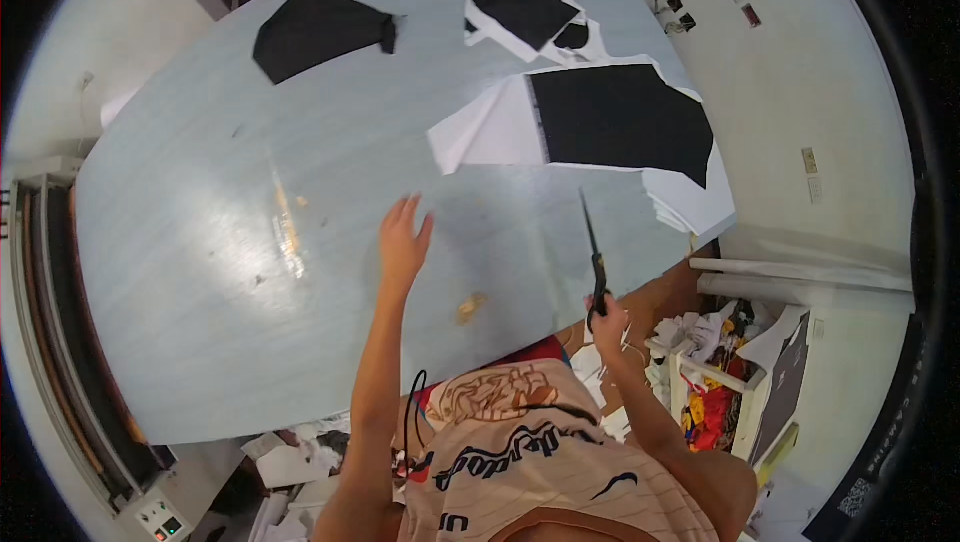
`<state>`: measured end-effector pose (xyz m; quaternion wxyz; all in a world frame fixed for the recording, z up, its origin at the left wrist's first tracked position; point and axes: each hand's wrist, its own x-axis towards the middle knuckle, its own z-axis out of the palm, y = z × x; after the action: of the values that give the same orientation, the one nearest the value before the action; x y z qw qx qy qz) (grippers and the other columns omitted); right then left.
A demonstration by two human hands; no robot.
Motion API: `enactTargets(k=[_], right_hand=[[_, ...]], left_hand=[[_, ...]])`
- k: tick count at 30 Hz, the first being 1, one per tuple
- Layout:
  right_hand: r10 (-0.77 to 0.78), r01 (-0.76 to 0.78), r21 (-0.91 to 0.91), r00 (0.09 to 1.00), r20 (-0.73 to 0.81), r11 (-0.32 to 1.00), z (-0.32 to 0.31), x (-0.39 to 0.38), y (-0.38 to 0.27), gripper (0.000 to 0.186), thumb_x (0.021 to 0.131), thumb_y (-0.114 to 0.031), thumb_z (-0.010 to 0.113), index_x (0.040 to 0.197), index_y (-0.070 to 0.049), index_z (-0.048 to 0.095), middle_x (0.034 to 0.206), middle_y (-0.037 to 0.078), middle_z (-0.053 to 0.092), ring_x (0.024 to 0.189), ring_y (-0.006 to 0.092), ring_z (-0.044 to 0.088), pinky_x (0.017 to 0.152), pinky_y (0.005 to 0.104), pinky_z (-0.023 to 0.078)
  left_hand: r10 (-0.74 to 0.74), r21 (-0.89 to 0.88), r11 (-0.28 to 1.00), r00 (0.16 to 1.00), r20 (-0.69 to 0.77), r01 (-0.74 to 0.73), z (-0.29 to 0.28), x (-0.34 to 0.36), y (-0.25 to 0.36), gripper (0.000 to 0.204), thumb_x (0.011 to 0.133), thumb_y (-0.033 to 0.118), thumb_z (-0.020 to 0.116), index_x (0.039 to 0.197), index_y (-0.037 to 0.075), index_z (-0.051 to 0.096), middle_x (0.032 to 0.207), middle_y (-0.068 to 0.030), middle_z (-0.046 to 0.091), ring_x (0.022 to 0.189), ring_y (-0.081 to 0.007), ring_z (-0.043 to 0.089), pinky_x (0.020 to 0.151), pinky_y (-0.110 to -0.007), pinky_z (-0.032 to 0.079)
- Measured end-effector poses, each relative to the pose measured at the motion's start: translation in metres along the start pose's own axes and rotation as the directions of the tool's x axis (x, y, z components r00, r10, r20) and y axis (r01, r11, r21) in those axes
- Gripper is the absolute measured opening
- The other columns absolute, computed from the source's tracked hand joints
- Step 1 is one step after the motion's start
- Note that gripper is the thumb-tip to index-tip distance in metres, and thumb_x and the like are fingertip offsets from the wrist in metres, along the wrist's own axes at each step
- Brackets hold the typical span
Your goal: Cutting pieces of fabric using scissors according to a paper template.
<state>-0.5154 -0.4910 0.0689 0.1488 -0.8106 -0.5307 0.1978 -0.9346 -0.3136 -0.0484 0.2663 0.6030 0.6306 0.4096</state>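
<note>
My right hand (609,324) is closed round the handles of a pair of black scissors (596,260) near the table's front edge. The scissors' blades point away from me, over the table, and look closed. My left hand (403,242) is held over the middle of the table with its fingers stretched out and nothing in it. Beyond my hands, a large black fabric piece (625,122) lies on white sheets (495,127), which stick out to its left and at its lower right. Neither hand touches the fabric.
On the pale table (200,242), another black fabric piece (320,32) lies at the far left. Smaller black fabric (520,7) rests on white scraps at the far right. A bin of colourful scraps (712,407) stands at my right. Tape (287,227) marks the tabletop.
</note>
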Motion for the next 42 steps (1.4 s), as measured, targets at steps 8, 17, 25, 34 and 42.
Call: enactTargets(k=[8,17,25,34,42], right_hand=[[-0.039,0.022,-0.047,0.916,-0.400,0.999,-0.027,0.327,0.139,0.030,0.094,-0.018,0.074,0.113,0.001,0.062,0.101,0.025,0.073,0.096,0.0487,0.068,0.086,0.0535,0.053],[0.079,-0.074,0.036,0.981,-0.179,0.997,-0.032,0.363,0.189,0.038,0.092,-0.023,0.080,0.118,0.001,0.065,0.108,0.023,0.074,0.102,0.0437,0.071,0.090,0.0513,0.053],[0.065,-0.036,0.150,0.979,-0.191,0.988,-0.076,0.332,0.226,0.051,0.095,-0.022,0.080,0.134,0.005,0.062,0.118,0.025,0.073,0.109,0.0389,0.072,0.094,0.0443,0.055],[0.046,-0.108,0.267,0.972,0.230,0.958,-0.133,0.209,0.258,0.015,0.098,-0.011,0.075,0.091,0.000,0.068,0.073,-0.002,0.057,0.067,0.0084,0.049,0.059,0.0291,0.042],[0.100,-0.662,0.351,0.543,0.834,0.663,-0.079,0.027,0.118,0.024,0.106,-0.032,0.066,0.098,-0.010,0.067,0.069,-0.004,0.058,0.056,0.0068,0.053,0.052,0.0248,0.036]], left_hand=[[0.201,0.562,0.728,0.906,0.373,-0.393,0.182,0.126,0.013,0.070,0.101,0.055,0.063,0.162,0.025,0.047,0.173,-0.0131,0.032,0.161,-0.0432,0.023,0.121,-0.076,0.019],[-0.128,0.800,0.582,0.955,0.268,-0.147,0.054,-0.013,0.027,0.071,0.098,0.060,0.065,0.159,0.026,0.053,0.166,-0.0102,0.044,0.159,-0.0431,0.027,0.123,-0.076,0.009],[-0.222,0.689,0.719,0.971,0.094,0.097,0.072,0.017,0.080,0.070,0.099,0.053,0.068,0.156,0.016,0.052,0.166,-0.0185,0.041,0.156,-0.0419,0.033,0.125,-0.067,0.024],[-0.374,0.764,0.629,0.918,0.135,0.144,0.108,-0.044,0.074,0.103,0.089,0.075,0.067,0.170,0.024,0.029,0.178,-0.0180,0.014,0.162,-0.0499,0.013,0.117,-0.080,0.021],[-0.449,0.721,0.633,0.892,0.046,0.282,0.087,-0.067,0.104,0.106,0.088,0.075,0.070,0.170,0.020,0.030,0.177,-0.0242,0.015,0.161,-0.0539,0.010,0.119,-0.079,0.013]])
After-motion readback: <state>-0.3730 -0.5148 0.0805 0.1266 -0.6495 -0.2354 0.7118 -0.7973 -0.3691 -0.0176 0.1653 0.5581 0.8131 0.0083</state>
